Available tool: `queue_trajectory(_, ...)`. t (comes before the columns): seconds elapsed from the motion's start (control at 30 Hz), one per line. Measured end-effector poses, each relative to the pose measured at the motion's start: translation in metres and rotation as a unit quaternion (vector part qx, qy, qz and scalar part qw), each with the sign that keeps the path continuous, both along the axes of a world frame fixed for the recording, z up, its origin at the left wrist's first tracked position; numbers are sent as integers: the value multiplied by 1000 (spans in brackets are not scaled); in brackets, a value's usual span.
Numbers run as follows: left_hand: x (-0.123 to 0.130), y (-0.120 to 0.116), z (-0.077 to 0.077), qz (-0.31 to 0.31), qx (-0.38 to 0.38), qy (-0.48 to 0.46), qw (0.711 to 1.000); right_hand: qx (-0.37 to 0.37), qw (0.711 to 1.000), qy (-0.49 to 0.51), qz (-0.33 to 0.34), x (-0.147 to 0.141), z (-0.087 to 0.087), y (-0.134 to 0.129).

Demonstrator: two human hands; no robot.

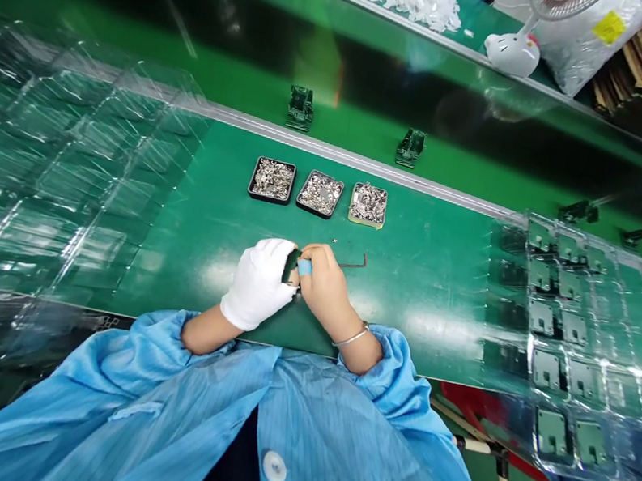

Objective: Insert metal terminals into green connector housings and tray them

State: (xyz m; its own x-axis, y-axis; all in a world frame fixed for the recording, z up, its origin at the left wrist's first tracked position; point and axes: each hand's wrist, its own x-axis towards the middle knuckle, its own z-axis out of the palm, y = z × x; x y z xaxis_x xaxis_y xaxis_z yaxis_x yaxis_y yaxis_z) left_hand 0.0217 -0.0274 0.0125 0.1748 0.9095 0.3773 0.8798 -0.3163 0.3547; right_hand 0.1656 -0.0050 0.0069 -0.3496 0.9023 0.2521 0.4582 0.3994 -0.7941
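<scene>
My left hand (260, 283), in a white glove, is closed round a small green circuit board (290, 267), mostly covered by the fingers. Against its right side, my bare right hand (325, 286) has its fingers pinched together, with a blue finger cot (305, 267) on one finger. What the right fingers pinch is hidden. A dark L-shaped hex key (364, 261) sticks out beyond the right hand; whether it touches that hand I cannot tell. One tiny metal piece (334, 240) lies just past the hands on the green table (423, 290).
Three small trays of metal parts, left (272, 181), middle (320, 193) and right (368, 204), stand ahead. Clear plastic trays (73, 174) fill the left; another clear tray (591, 351) holds boards at right. Two board assemblies, one (300, 108) and another (410, 148), stand behind the metal rail (336, 149).
</scene>
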Motion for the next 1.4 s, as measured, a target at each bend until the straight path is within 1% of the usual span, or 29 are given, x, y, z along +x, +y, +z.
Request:
queue_trajectory(0.07,-1,0,-4,-7,-7,-41,999,-33,999,23,18,3,2,5)
queue_trajectory(0.17,-7,0,-4,-28,-49,-119,991,-81,994,50,46,7,7,10)
queue_trajectory(0.2,-9,0,-3,-36,-71,-145,986,-82,994,47,49,8,9,10)
queue_trajectory(0.3,-15,1,4,-45,-139,-201,969,-53,997,10,53,7,16,8)
queue_trajectory(0.43,-16,4,10,-30,-206,-210,955,-46,994,-68,68,0,23,3)
queue_trajectory(0.57,-16,7,9,-20,-201,-200,959,-54,988,-124,73,-7,27,-2)
queue_trajectory(0.67,-17,8,6,-16,-196,-207,958,-59,986,-144,59,-8,32,-4)
queue_trajectory(0.7,-18,7,6,-17,-199,-218,955,-64,985,-147,64,-6,34,-2)
queue_trajectory(0.77,-20,6,4,-18,-210,-259,943,-75,981,-151,94,0,41,11)
queue_trajectory(0.83,-23,4,2,-24,-218,-328,919,-67,978,-169,100,7,47,35)
queue_trajectory(0.9,-27,4,-1,-23,-216,-394,893,-29,974,-221,38,12,50,67)
queue_trajectory(0.93,-29,5,-3,-15,-213,-412,886,-7,966,-258,5,12,50,85)
queue_trajectory(0.97,-31,6,-4,-4,-212,-418,883,11,953,-303,-11,11,48,101)
queue_trajectory(1.03,-34,8,-8,19,-217,-400,890,41,919,-391,1,4,43,128)
queue_trajectory(1.07,-35,10,-9,25,-221,-387,895,52,906,-420,13,0,39,138)
queue_trajectory(1.13,-36,12,-12,21,-226,-362,904,68,892,-445,33,-8,33,150)
queue_trajectory(1.27,-35,14,-16,9,-222,-341,914,83,892,-442,47,-12,25,153)
queue_trajectory(1.33,-35,14,-16,11,-223,-344,912,91,899,-426,43,-8,24,151)
queue_trajectory(1.4,-35,14,-15,15,-222,-357,907,89,916,-391,22,-1,25,146)
